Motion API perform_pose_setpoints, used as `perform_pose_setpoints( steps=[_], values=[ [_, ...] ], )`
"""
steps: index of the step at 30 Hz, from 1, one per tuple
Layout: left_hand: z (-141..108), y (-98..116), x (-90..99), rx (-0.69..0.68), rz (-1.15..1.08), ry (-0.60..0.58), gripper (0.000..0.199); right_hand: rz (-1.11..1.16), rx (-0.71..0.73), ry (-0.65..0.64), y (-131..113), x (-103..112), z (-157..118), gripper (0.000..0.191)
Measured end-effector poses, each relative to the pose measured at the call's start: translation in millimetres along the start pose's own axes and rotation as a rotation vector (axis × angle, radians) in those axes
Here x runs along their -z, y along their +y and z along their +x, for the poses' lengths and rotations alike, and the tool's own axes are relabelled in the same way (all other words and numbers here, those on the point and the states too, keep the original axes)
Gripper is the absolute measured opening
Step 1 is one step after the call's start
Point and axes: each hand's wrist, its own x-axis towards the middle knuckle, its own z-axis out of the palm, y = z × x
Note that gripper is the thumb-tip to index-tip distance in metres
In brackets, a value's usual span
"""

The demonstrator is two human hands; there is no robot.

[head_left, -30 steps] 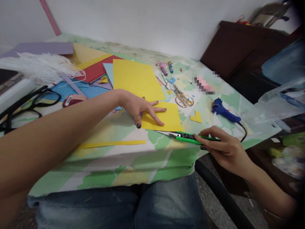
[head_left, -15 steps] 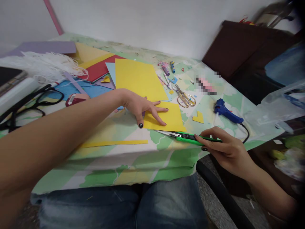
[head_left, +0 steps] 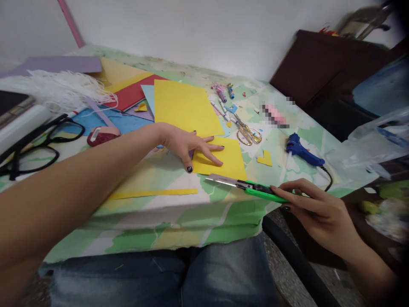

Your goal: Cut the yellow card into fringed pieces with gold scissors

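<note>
My left hand lies with fingers spread on a small yellow paper piece, pressing it to the table. In my right hand is a green utility knife, its long blade out and pointing left. The blade lies just in front of the paper's near edge; whether it touches the paper I cannot tell. A narrow yellow paper strip rests nearer the table's front edge. Beyond the hand is a larger yellow sheet.
Gold-handled scissors, markers and an L-shaped yellow scrap lie beyond the knife. A blue glue gun is at right. Black glasses, a dark red tape dispenser and white string sit at left.
My right hand has moved right and toward me with the knife, and more of the blade shows beside the paper edge. My left hand stays on the yellow paper.
</note>
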Motion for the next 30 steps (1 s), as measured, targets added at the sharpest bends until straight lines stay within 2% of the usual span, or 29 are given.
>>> perform_pose_setpoints(
  steps=[6, 12, 14, 17, 20, 25, 30],
  values=[
    [0, 2, -15.3, 0.064, 0.012, 0.172, 0.074, -0.043, -0.190, 0.202, 14, -2, -22, 0.035],
    [2, 32, -21.9, 0.211, 0.103, 0.298, 0.061, -0.139, -0.337, 0.297, 35, 1, -45, 0.033],
    [5, 40, -22.8, 0.177, 0.115, 0.367, 0.050, -0.137, -0.358, 0.312, 39, 1, -49, 0.032],
    [12, 44, -24.9, 0.039, 0.063, 0.443, 0.025, -0.113, -0.354, 0.304, 40, 1, -50, 0.032],
    [20, 46, -28.3, 0.020, 0.043, 0.451, 0.012, -0.106, -0.340, 0.291, 39, 0, -48, 0.032],
    [30, 62, -36.6, 0.133, 0.021, 0.492, 0.032, -0.140, -0.332, 0.273, 39, 1, -46, 0.031],
    [39, 71, -45.1, 0.184, -0.045, 0.433, 0.011, -0.174, -0.310, 0.236, 40, 4, -46, 0.030]
  ],
)
